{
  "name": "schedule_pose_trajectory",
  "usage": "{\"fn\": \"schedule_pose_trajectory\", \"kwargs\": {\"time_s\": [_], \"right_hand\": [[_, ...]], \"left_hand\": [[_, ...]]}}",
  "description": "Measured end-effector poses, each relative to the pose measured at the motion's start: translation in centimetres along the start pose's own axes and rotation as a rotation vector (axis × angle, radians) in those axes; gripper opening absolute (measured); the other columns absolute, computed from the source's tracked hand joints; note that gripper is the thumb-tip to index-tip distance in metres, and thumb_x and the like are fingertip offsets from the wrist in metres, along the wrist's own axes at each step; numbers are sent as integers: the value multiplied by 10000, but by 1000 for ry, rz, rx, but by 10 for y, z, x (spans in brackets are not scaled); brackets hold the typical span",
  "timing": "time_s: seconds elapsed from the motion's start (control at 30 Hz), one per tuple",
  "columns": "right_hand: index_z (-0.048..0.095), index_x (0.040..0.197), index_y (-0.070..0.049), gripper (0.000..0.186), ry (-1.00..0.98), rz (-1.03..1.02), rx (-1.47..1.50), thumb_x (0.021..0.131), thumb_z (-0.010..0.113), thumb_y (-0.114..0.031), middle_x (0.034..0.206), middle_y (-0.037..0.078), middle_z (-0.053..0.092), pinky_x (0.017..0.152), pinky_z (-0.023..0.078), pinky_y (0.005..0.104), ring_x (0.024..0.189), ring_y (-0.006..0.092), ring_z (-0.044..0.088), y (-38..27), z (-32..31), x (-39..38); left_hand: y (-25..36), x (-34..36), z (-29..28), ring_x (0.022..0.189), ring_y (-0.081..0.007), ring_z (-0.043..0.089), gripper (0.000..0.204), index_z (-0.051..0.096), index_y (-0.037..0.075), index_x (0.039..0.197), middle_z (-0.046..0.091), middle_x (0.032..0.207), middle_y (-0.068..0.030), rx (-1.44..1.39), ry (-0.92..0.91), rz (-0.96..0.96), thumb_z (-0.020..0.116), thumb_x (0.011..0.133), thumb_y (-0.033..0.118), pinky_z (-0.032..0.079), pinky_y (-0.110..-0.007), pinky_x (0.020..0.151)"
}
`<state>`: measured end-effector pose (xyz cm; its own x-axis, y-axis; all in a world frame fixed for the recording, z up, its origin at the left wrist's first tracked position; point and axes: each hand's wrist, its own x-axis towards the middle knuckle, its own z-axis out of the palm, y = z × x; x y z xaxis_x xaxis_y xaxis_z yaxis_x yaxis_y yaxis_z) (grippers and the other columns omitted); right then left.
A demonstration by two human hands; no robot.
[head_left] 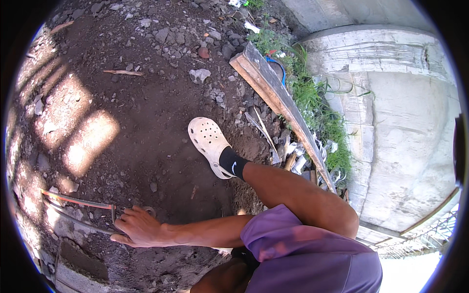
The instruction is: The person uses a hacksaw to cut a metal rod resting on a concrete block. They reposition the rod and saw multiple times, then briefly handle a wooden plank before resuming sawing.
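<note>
My right hand (139, 227) reaches down to the ground at the left, back of the hand up. Its fingers are curled around the near end of what looks like a hacksaw (78, 199), with a thin orange and dark frame. A short upright piece joins the frame to a lower dark strip beside my fingers. The grip itself is mostly hidden by the hand. A small round part (150, 211) shows just past my knuckles; what it belongs to is unclear. My left hand is not in view.
My foot in a pale clog (207, 141) stands on dark soil. Behind it a long wooden plank (288, 115) leans over debris and grass (315, 97), beside a concrete wall (410, 127). A concrete block (73, 276) lies lower left; stones (199, 75) and a stick (123, 73) are scattered above.
</note>
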<state>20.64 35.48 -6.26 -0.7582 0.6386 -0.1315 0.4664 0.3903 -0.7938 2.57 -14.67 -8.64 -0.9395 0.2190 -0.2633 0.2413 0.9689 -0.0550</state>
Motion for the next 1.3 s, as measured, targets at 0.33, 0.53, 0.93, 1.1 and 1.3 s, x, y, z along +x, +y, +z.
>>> {"fn": "schedule_pose_trajectory", "kwargs": {"time_s": [0.33,0.53,0.93,1.1,1.3], "right_hand": [[698,857,-23,348,95,-348,-577,924,668,-363,908,158,709,753,569,472,898,321,701,42,-266,154],[678,1191,-114,333,-76,-77,-938,976,681,-368,1055,128,710,858,592,491,1041,339,700,143,-458,72],[479,1425,90,937,1310,1316,919,939,615,-700,1316,224,647,928,558,462,1065,358,663,490,-376,-139],[291,1574,72,1134,1637,1145,1352,907,561,-803,1549,260,435,1005,529,521,1275,390,549,525,-362,-127],[466,1487,-88,882,1800,1111,1450,915,625,-740,1414,153,542,1069,437,537,1246,349,515,549,-402,-99]], "left_hand": [[77,30,9,1003,-430,687,819,579,126,1440,671,1271,-233,-11,-36,42,686,881,716,499,-614,903],[121,33,6,984,-430,684,811,595,102,1406,675,1240,-243,-27,-43,13,686,882,713,499,-609,890],[207,49,-29,945,-429,677,800,626,54,1340,684,1179,-262,53,-40,54,685,883,708,499,-600,864],[240,69,-51,929,-428,675,799,639,33,1312,688,1154,-270,119,-57,142,685,884,706,498,-596,853],[273,89,-71,910,-428,672,799,655,9,1278,692,1123,-280,212,-99,221,685,884,704,498,-591,840]]}}
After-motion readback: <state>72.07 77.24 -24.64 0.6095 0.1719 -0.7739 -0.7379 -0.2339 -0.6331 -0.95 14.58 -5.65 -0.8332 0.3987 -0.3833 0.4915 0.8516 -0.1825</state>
